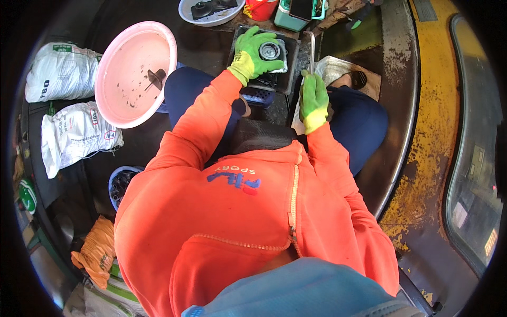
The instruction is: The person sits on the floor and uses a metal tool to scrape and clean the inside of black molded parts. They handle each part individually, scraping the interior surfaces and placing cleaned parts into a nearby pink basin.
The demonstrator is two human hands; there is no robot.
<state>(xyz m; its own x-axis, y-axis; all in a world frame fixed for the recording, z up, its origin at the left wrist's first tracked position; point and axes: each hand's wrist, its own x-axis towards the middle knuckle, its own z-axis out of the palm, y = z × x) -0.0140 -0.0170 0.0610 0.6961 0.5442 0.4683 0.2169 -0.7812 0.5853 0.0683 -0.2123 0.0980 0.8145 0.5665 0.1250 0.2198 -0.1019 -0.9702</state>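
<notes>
My left hand (pixel 256 54), in a green and yellow glove, curves its thumb and fingers around a round grey metal part (pixel 270 50) with a ringed centre. This part sits over a shallow black tray (pixel 289 79) in front of me. To the right, my right hand (pixel 315 98), gloved alike, is closed around the lower end of a slim metal rod (pixel 312 53). The rod points away from me and bends at its far tip. Its lower end is hidden in the glove.
A pink basin (pixel 119 74) holding a dark part (pixel 156 78) stands left, beside white sacks (pixel 66 71). Farther off are a white basin (pixel 208 21) with black parts, a red container (pixel 260 9) and a green box (pixel 290 20). A yellow, rust-worn metal panel (pixel 428 158) rises at right.
</notes>
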